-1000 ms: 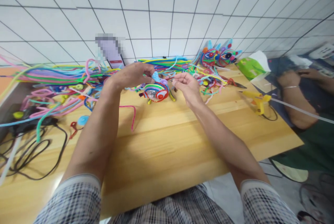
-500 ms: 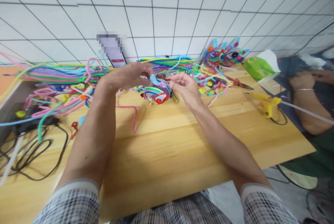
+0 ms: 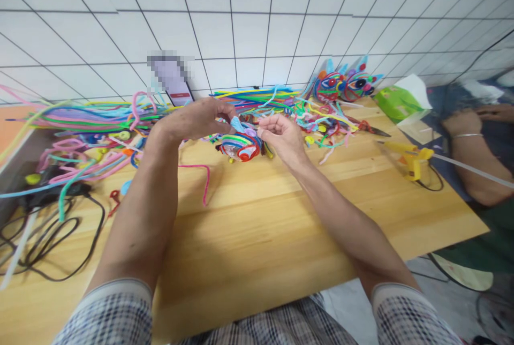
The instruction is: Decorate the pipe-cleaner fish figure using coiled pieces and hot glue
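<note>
A small animal head wound from colourful pipe cleaners (image 3: pixel 240 148) rests on the wooden table between my two hands. It shows striped bands, a red-ringed eye and a light blue ear on top. My left hand (image 3: pixel 203 118) reaches over from the left, its fingers closed on the blue ear. At the head's right side, my right hand (image 3: pixel 284 139) has thumb and forefinger pinched together beside a purple piece. What lies between those fingertips is too small to make out. A pink pipe cleaner (image 3: pixel 208 184), bent at a corner, lies just left of centre.
Bundled pipe cleaners (image 3: pixel 100 115) line the tiled wall. A phone (image 3: pixel 176 80) leans there, and two finished-looking animal heads (image 3: pixel 346 86) stand at back right. Scissors (image 3: pixel 371 129) and a yellow glue gun (image 3: pixel 413 162) lie rightward; cables (image 3: pixel 60 243) coil left. Another person's arm (image 3: pixel 469 157) is at far right.
Very little differs. My right fingertips have shifted slightly left towards the animal head, while my left hand keeps its hold on the ear. The view has tilted a touch.
</note>
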Demonstrator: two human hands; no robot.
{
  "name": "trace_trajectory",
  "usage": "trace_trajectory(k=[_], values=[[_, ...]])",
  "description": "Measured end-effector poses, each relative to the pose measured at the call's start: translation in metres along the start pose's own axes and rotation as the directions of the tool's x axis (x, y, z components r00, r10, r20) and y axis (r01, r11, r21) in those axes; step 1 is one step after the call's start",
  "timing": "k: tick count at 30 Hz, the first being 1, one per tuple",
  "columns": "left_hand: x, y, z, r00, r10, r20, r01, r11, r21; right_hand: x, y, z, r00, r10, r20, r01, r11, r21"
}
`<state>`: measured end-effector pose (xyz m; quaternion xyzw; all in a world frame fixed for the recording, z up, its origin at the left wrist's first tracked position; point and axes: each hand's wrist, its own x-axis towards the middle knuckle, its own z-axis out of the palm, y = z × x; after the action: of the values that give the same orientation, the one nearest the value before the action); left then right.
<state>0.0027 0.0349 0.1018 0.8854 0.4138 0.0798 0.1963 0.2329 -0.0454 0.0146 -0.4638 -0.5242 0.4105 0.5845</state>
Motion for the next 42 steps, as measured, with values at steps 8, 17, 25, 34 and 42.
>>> trace_trajectory(k=[8,17,25,34,42], values=[[0.0,0.008,-0.002,1.0,0.009,0.018,-0.009,1.0,-0.012,0.0,0.001,0.0,1.0,-0.012,0.018,0.013,1.0,-0.014],[0.0,0.011,-0.002,1.0,0.001,-0.004,-0.001,1.0,0.002,-0.001,-0.002,-0.002,0.997,-0.031,0.067,0.03,1.0,0.004],[0.002,0.009,0.001,1.0,0.015,-0.005,-0.015,1.0,-0.003,0.0,0.002,-0.004,0.997,-0.025,0.077,0.028,0.999,-0.036],[0.001,0.013,-0.002,1.0,0.008,-0.004,-0.008,1.0,0.008,0.001,0.005,-0.002,0.993,-0.016,0.121,0.013,1.0,0.027],[0.001,0.012,0.0,1.0,0.017,-0.019,-0.017,1.0,0.011,0.001,0.004,-0.003,0.993,-0.017,0.12,0.02,0.999,-0.026]])
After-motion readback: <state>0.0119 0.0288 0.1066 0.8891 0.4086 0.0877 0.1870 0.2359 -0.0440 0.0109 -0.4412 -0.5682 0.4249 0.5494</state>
